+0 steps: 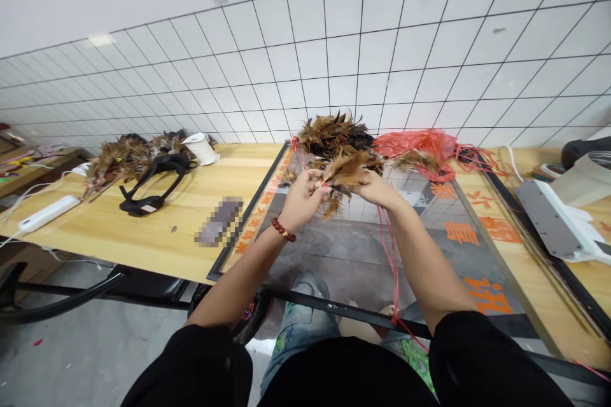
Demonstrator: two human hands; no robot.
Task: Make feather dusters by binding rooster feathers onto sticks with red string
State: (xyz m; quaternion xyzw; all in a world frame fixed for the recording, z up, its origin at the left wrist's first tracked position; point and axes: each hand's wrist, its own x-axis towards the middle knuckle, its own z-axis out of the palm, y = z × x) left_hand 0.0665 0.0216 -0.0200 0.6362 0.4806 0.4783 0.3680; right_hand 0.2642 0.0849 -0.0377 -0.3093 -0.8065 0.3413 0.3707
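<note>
My left hand point(304, 196) pinches a bunch of brown feathers point(347, 169) near its base, where a bit of red shows by the fingertips. The feathers fan out to the right, toward my right hand point(376, 191). That hand is against the bunch, its fingers mostly hidden behind the plumes. Behind both hands lies a large pile of brown and black feathers point(334, 133). Red string point(390, 254) hangs below my right hand and runs over the front edge of the glass panel point(329, 248), which has a dark frame.
Crumpled red plastic point(415, 143) lies by the wall grid. To the left are more feathers point(124, 156), a black headset-like frame point(155, 184), a white spool point(202, 149), a blurred-out flat object point(219, 222) and a power strip point(49, 213). A white device point(558, 219) stands at right.
</note>
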